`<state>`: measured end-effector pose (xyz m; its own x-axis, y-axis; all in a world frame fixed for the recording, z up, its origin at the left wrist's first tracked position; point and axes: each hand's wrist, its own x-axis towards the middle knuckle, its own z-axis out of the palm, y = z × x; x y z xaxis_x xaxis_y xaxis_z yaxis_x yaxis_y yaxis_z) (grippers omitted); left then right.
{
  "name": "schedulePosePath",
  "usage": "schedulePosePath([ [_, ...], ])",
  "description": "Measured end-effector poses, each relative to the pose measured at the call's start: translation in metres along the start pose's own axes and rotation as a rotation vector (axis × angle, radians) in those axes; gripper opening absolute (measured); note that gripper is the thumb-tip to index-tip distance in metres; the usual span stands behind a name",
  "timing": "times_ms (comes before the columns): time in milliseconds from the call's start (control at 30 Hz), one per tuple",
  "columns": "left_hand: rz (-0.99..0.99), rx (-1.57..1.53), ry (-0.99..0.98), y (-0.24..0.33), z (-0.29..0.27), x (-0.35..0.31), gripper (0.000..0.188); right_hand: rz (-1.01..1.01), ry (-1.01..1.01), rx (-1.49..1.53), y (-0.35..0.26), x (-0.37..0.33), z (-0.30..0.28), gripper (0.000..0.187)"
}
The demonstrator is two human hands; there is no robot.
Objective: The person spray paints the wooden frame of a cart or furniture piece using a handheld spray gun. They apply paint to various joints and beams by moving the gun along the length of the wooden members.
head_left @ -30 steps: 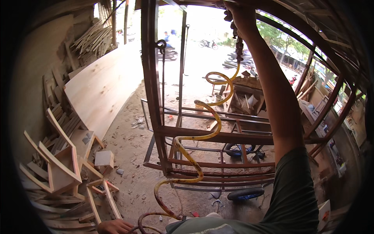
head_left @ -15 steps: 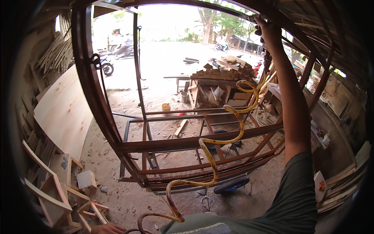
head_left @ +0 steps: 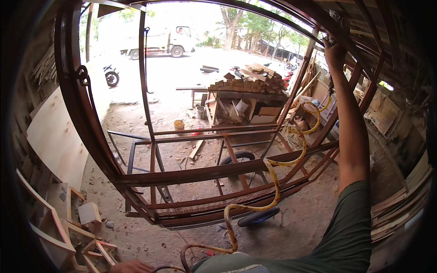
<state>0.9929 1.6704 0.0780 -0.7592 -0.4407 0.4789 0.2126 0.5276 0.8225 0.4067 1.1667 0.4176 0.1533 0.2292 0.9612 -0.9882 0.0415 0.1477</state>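
Observation:
My right arm reaches up to the upper right corner of a brown metal frame [head_left: 227, 171]. My right hand [head_left: 334, 52] is closed around an air-fed tool that looks like a spray gun [head_left: 337, 20], partly hidden by the hand and the bars. From below that hand a coiled yellow air hose [head_left: 275, 182], stained brown, loops down across the frame toward my body. At the lower edge my left hand [head_left: 132, 266] shows only in part, its fingers closed at the hose's lower loop.
Wooden box frames [head_left: 59, 218] and a plywood sheet [head_left: 59, 132] are at the left. Stacked timber [head_left: 248, 86] lies on a bench beyond the frame. Wheels [head_left: 258, 216] show beneath it. Wood strips [head_left: 400, 204] lie at the right; a truck [head_left: 177, 43] is on the road.
My right hand has moved right and slightly down along the frame's top with the spray gun. The view has shifted right, the hose has swung right, and a truck has appeared outside.

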Motion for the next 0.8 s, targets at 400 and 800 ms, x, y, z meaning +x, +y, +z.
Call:
schedulePosePath([
  [400, -0.006, -0.032, 0.052, -0.009, 0.013, -0.002, 0.047, 0.189, -0.088, 0.377, -0.024, 0.005, -0.01, 0.046],
  [800, -0.042, 0.081, 0.097, 0.02, 0.039, -0.038, 0.04, 0.58, -0.337, 1.219, -0.215, 0.034, -0.102, 0.037],
])
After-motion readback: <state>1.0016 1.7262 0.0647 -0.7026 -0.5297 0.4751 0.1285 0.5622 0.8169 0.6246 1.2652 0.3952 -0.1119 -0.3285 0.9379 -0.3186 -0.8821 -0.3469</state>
